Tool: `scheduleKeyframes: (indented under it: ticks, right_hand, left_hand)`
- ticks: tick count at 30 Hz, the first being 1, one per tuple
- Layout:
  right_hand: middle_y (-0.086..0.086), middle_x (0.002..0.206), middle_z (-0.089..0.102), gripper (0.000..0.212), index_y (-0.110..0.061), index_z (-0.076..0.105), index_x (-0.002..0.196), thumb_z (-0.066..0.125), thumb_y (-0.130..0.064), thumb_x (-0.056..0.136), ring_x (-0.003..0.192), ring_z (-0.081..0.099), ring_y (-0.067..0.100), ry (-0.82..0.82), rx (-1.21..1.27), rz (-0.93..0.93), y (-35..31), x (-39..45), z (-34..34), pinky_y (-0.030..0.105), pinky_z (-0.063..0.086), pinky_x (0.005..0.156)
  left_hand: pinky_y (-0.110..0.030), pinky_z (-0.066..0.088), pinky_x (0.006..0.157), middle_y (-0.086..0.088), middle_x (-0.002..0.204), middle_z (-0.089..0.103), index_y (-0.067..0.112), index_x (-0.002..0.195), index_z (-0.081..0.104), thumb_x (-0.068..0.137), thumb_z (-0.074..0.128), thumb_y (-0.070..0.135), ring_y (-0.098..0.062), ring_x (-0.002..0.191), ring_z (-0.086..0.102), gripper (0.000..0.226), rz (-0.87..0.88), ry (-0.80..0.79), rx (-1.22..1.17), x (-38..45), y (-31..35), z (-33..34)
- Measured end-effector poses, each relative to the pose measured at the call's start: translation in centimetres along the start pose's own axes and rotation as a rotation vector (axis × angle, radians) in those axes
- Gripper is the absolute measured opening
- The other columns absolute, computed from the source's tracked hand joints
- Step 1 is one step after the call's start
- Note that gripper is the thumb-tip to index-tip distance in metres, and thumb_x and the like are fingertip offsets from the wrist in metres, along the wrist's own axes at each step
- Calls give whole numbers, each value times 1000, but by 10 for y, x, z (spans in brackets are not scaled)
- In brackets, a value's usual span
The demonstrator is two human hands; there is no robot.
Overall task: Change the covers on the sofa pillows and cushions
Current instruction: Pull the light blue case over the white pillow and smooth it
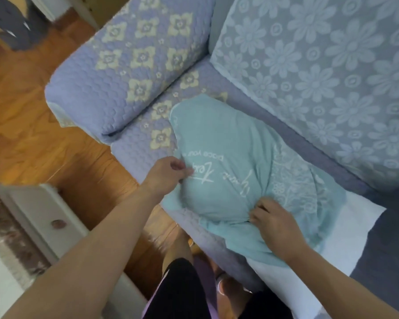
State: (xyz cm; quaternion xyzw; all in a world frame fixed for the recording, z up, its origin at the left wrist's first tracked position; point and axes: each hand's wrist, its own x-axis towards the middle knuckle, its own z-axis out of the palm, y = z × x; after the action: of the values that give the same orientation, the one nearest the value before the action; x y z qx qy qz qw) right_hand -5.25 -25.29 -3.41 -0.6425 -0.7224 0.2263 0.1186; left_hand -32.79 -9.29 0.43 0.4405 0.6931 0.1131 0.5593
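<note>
A pillow in a teal cover with white lettering and a white floral print lies on the sofa seat. My left hand pinches the cover at the pillow's left edge. My right hand grips bunched teal fabric at the pillow's near side, where the cover gathers into folds. Loose teal cloth spreads past the pillow toward the seat's front edge. A white cloth lies under the pillow at the right.
The sofa's purple quilted armrest stands at the left, and a blue lace-covered back cushion leans at the right. A white cabinet with a round knob stands at lower left on the wooden floor.
</note>
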Motion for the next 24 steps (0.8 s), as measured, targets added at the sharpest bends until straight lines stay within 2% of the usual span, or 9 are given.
scheduleKeyframes:
  ticks: [4, 8, 11, 14, 17, 19, 20, 22, 24]
  right_hand:
    - [-7, 84, 51, 17, -18, 66, 75, 78, -9, 83, 75, 54, 11, -20, 30, 19, -6, 2, 2, 12, 36, 69]
    - [-7, 88, 49, 18, -17, 62, 74, 75, -11, 85, 80, 52, 15, -16, 36, -24, -17, 5, 11, 30, 50, 69]
    - [-3, 96, 53, 19, -15, 63, 70, 80, -12, 77, 87, 50, 18, -1, -52, -70, -30, 10, 9, 27, 47, 73]
    - [0, 116, 57, 14, -17, 68, 70, 81, -15, 75, 102, 51, 21, -22, -53, -83, -40, 19, 9, 30, 47, 85]
    - [-2, 122, 55, 9, -20, 72, 73, 79, -18, 77, 110, 51, 23, -139, 58, -19, -37, 30, 20, 36, 49, 91]
    - [-7, 114, 60, 5, -23, 74, 82, 74, -19, 83, 106, 56, 18, -251, 197, 70, -41, 39, 16, 36, 49, 92]
    - [-11, 106, 64, 7, -24, 74, 88, 70, -19, 88, 98, 60, 11, -282, 291, 159, -46, 44, 7, 33, 49, 90]
    - [-12, 84, 69, 16, -21, 71, 86, 61, -24, 97, 76, 61, 2, -207, 467, 366, -59, 57, -18, 29, 49, 79]
    - [-4, 73, 69, 29, -20, 66, 78, 57, -39, 97, 69, 64, 7, -82, 630, 498, -73, 74, -40, 32, 51, 72]
  left_hand:
    - [-25, 45, 61, -2, 68, 56, 7, 85, 66, 87, 80, 13, -13, 61, 49, 15, -111, -60, -207, 4, -9, -15]
    - [-25, 45, 62, -2, 65, 56, 8, 81, 67, 86, 80, 11, -15, 62, 47, 14, -140, -106, -142, 6, -2, -37]
    - [-26, 44, 67, -3, 73, 60, 9, 82, 70, 85, 81, 15, -17, 72, 51, 13, -152, -55, -84, 0, 16, -55]
    - [-26, 40, 68, 1, 82, 63, 10, 84, 72, 88, 79, 24, -15, 77, 53, 16, 36, -15, 267, -29, 48, -62]
    - [-26, 41, 73, 0, 88, 58, 14, 83, 65, 91, 73, 22, -18, 85, 55, 14, 286, 26, 511, -64, 60, -22]
    - [-35, 41, 80, -2, 95, 56, 17, 90, 60, 92, 71, 23, -23, 92, 57, 12, 396, 97, 747, -81, 44, 17]
    - [-36, 40, 76, -2, 91, 57, 16, 91, 59, 86, 76, 21, -24, 86, 59, 18, 431, 118, 896, -85, 30, 32]
    - [-36, 45, 68, 0, 73, 56, 16, 83, 57, 66, 87, 11, -23, 65, 60, 35, 499, 116, 990, -87, 7, 46]
    - [-36, 50, 68, 0, 69, 54, 16, 82, 57, 64, 85, 5, -23, 59, 58, 35, 558, 182, 994, -86, -5, 55]
